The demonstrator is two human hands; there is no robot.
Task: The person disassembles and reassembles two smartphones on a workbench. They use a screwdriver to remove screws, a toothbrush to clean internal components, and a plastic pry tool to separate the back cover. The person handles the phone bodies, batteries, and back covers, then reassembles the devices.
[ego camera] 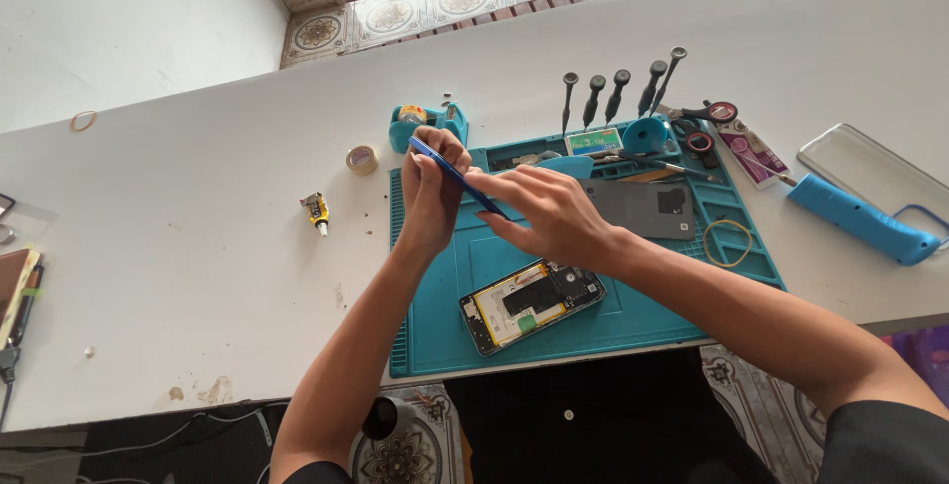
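- Nearest the person, an opened phone (532,307) lies back-up on the teal work mat (613,321), its yellow-framed insides and dark board exposed, well below both hands and untouched
- Above it, the left hand (432,192) is raised off the mat with its fingers pinched together on the upper end of a thin blue strip (457,176), probably to keep it taut
- The right hand (554,212) reaches across from the right, thumb and fingertips closed on the strip's lower end, so the piece runs slantwise between the two hands, in the air over the mat's upper left part
- Just behind the right hand a dark grey back cover (638,207) rests flat on the mat, set aside within reach
- Further back stand a row of screwdrivers (618,93) upright in the mat's rear edge, with red-handled scissors (707,113) beside them
- Off the mat on the white table (198,227): a small glue tube (316,212), a tape roll (361,159) and, far right, a blue handled tool (860,217)
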